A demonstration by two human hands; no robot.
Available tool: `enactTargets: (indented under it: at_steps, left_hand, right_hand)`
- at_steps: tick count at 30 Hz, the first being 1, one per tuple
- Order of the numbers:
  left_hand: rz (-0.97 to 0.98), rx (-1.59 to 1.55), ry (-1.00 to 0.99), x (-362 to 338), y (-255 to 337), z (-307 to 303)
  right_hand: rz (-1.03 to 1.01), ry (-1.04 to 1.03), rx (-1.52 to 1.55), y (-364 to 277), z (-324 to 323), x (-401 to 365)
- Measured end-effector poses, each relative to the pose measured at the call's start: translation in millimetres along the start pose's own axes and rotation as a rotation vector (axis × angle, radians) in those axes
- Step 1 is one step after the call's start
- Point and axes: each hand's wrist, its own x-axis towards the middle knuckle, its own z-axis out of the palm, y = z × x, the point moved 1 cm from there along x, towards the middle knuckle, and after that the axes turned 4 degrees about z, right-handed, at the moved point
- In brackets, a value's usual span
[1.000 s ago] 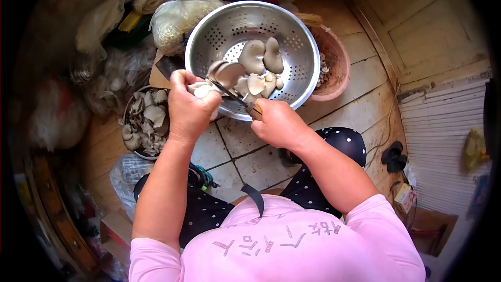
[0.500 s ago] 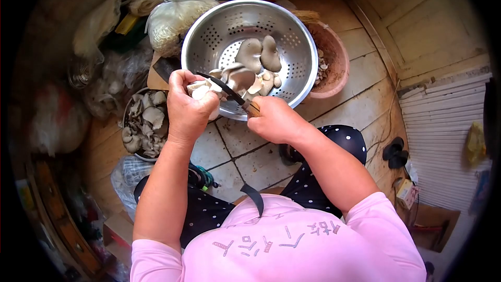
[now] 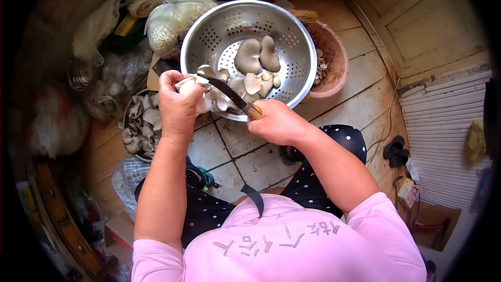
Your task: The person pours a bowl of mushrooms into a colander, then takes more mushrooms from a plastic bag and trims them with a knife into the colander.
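My left hand (image 3: pixel 178 105) grips a cluster of pale oyster mushrooms (image 3: pixel 210 97) at the left front rim of a steel colander (image 3: pixel 302 27). In my right hand (image 3: pixel 276 121) is the wooden handle of a knife (image 3: pixel 225 90), whose dark curved blade points up and left, its tip at the held cluster. Two large grey-brown mushroom caps (image 3: pixel 247 56) and several smaller pieces (image 3: pixel 253 83) lie inside the colander. The fingertips of my left hand are partly hidden by the mushrooms.
A bowl of mushrooms (image 3: pixel 136 146) stands left on the floor. Behind the colander's right side is a pink basin (image 3: pixel 339 68) with scraps. A filled plastic bag (image 3: pixel 175 21) sits at back left. Black shoes (image 3: pixel 395 152) lie on the right.
My left hand has shifted slightly left with the mushroom cluster, which has turned and now hangs lower over the rim. The knife has barely moved.
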Motion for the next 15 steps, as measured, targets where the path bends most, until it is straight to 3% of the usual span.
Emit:
enactTargets:
  at_steps: [8,10,15]
  left_hand:
    - [0.087,0.074,-0.131,-3,-8,-1]
    - [-0.057,-0.218,-0.04,1,-3,-1]
    - [-0.222,-0.483,-0.042,15,-21,-20]
  right_hand:
    - [-0.024,0.029,-0.013,1,0,-1]
    - [-0.024,0.047,-0.007,-1,-2,-2]
    - [-0.032,0.063,0.121,1,-3,-4]
